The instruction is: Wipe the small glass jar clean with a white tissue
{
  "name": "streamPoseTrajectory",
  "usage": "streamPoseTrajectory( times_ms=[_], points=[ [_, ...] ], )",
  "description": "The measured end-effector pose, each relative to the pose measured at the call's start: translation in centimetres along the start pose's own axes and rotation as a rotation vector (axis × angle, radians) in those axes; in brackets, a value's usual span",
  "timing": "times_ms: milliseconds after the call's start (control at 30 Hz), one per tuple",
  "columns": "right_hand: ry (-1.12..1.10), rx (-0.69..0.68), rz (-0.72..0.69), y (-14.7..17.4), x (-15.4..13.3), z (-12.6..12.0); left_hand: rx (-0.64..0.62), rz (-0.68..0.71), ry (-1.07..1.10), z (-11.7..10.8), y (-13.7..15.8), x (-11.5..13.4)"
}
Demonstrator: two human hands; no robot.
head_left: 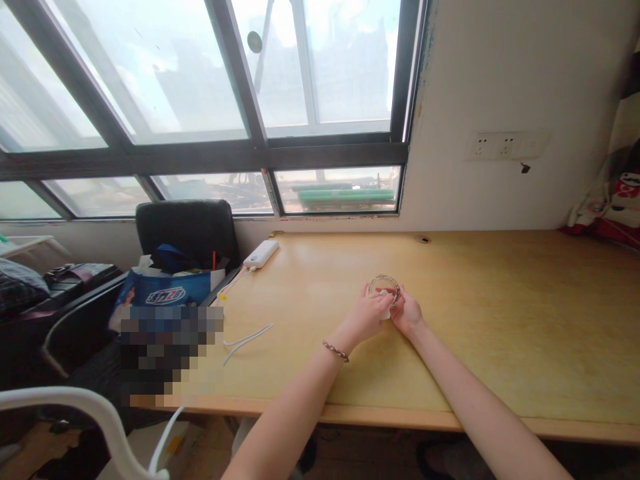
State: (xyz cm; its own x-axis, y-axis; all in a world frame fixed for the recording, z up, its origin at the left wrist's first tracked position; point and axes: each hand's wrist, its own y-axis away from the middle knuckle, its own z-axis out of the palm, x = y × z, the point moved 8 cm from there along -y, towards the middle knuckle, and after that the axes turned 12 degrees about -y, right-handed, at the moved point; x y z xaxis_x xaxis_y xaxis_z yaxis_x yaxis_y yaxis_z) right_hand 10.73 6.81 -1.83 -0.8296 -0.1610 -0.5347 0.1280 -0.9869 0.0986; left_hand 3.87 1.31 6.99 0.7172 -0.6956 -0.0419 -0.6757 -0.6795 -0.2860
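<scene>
Both of my hands meet over the middle of the desk, around a small round see-through dish or cup (pixel 383 282) with a dark, shiny rim. It looks like glass, but its exact kind is unclear. My right hand (pixel 409 312) closes around its right side. The fingers of my left hand (pixel 369 316) are bent in at its near side, pinching a crumpled white tissue (pixel 386 311) against it. Part of the dish and some fingertips are hidden behind my left hand. A braided bracelet (pixel 335 351) circles my left wrist.
On the wooden desk (pixel 525 320), a white power bank (pixel 261 254) with a white cable (pixel 249 342) lies to the left. A black chair (pixel 185 223) holding a blue bag (pixel 160 288) stands beyond the left edge. Red-and-white bags (pixel 607 203) sit at the far right.
</scene>
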Motion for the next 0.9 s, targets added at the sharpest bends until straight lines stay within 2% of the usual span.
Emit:
streamPoseTrajectory(
  times_ms=[200,333,400,500,600,667,733,833,900],
  points=[
    [0.045,0.034,-0.075,-0.1,-0.7,-0.4,0.048,0.017,0.005,-0.9,0.0,-0.3],
    [0.004,0.064,-0.120,-0.2,-1.2,-0.9,0.158,-0.071,0.114,-1.7,0.3,-1.2],
    [-0.026,0.066,-0.129,-0.2,-1.5,-0.9,0.243,-0.220,0.232,-1.8,0.7,-2.6],
    [-0.076,0.066,-0.129,-0.1,-1.9,-0.9,0.353,-0.550,0.468,-0.5,1.6,-5.7],
    [-0.106,0.101,-0.110,0.0,-1.9,-1.0,0.318,-0.783,0.960,3.0,1.8,-7.0],
    [-0.077,0.138,-0.096,0.2,-1.7,-1.0,0.225,-0.785,1.363,5.2,1.0,-6.0],
    [-0.024,0.186,-0.092,0.4,-1.6,-0.9,0.151,-0.697,1.602,5.7,0.2,-4.4],
    [0.036,0.279,-0.111,0.8,-1.7,-1.0,0.129,-0.580,1.638,5.0,0.0,-3.0],
    [0.096,0.338,-0.144,0.9,-2.1,-1.3,0.144,-0.567,1.611,4.5,0.2,-2.7]
  ],
)
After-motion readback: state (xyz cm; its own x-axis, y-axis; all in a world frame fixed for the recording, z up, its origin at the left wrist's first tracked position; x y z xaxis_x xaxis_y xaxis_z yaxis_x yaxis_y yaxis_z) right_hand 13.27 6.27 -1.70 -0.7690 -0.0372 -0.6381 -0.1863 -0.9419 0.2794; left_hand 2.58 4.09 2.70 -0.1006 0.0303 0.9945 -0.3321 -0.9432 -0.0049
